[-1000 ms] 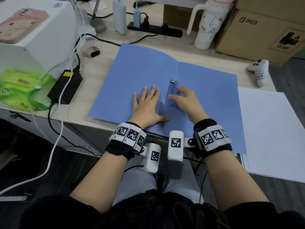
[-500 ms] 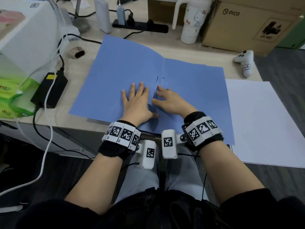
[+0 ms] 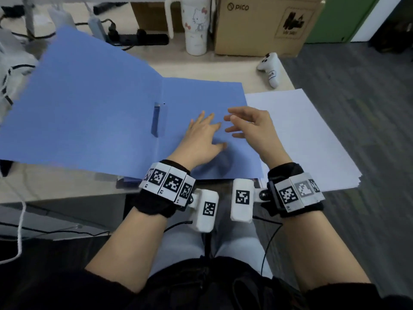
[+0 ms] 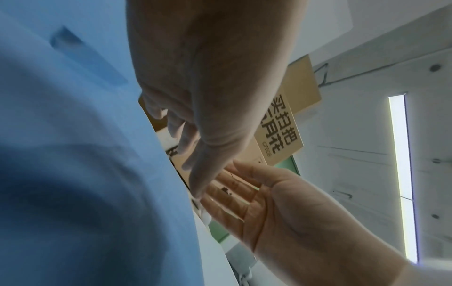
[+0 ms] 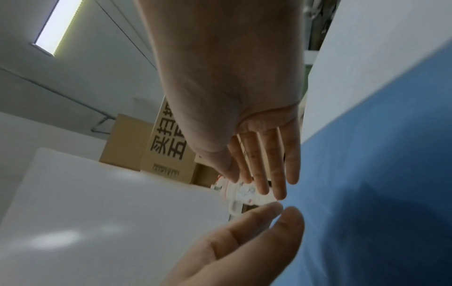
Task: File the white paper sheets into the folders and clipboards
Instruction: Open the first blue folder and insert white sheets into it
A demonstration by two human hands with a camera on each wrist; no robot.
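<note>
An open blue folder [image 3: 93, 113] lies across the desk, with its slim clip bar [image 3: 155, 119] raised at the fold. My left hand [image 3: 202, 137] rests flat on the folder's right half, fingers straight. My right hand [image 3: 250, 126] hovers just right of it above the folder's right edge, fingers spread and holding nothing. A stack of white paper sheets [image 3: 312, 139] sits right of the folder, partly off the desk edge. In the left wrist view the folder [image 4: 73, 154] fills the left, with the right hand's open palm [image 4: 264, 199] beyond. In the right wrist view the sheets [image 5: 97, 212] lie left of the folder [image 5: 379, 174].
At the back of the desk stand a white tumbler [image 3: 194, 25] and a cardboard box [image 3: 266, 23]. A white controller [image 3: 271, 68] lies at the right rear corner. A power strip [image 3: 138, 39] and cables sit at the back left.
Both hands left the folder's fold and moved right. The left hand now lies on the right half; the right hand has lifted off toward the paper. My view swung right.
</note>
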